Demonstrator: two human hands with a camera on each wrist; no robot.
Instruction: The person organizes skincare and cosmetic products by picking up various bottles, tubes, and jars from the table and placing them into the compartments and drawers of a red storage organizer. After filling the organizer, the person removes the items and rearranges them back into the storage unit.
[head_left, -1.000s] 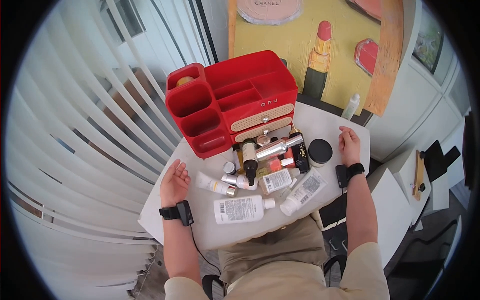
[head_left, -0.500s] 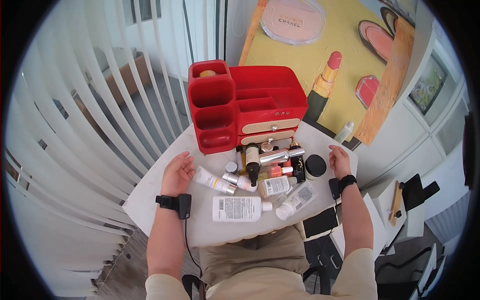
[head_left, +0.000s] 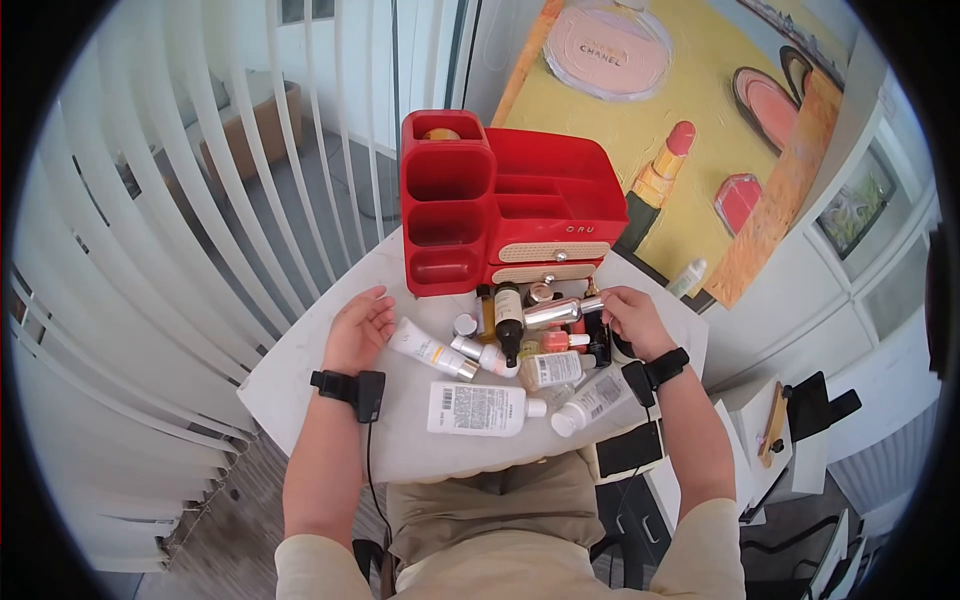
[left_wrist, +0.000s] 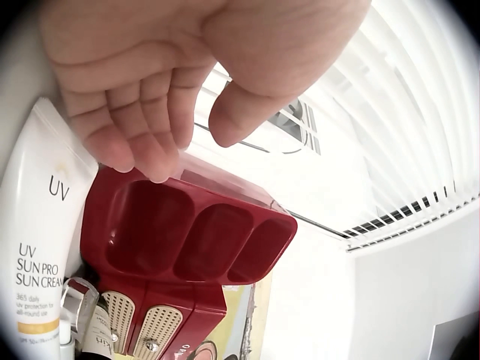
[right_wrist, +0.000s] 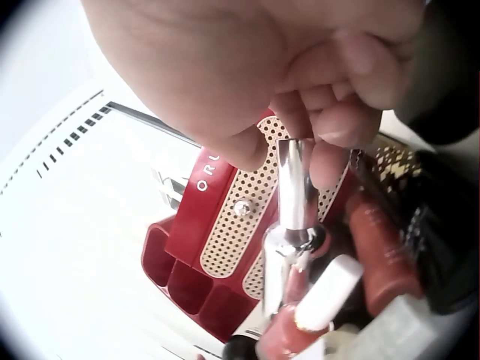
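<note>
My right hand (head_left: 638,322) is at the capped end of a silver bottle (head_left: 552,314) lying on the pile of cosmetics. In the right wrist view, thumb and fingers stand either side of its shiny cap (right_wrist: 295,184), with a gap showing beside the thumb. The left hand (head_left: 362,328) holds nothing, palm turned up and fingers loosely bent. Right beside it lies a white sun cream tube (head_left: 432,350). Behind the pile stands a red organizer (head_left: 450,215) with open compartments and two woven-front drawers (head_left: 553,253).
A white bottle (head_left: 478,408) lies at the table's front, near a white tube (head_left: 590,402) and a clear labelled bottle (head_left: 555,371). A dark dropper bottle (head_left: 508,315) lies by the silver one. A small tube (head_left: 687,278) stands at the back right, before a painting (head_left: 600,110).
My right hand has moved left from the table's right side to the silver bottle's cap, passing over the black-lidded jar. The left hand has hardly moved. The camera view has shifted.
</note>
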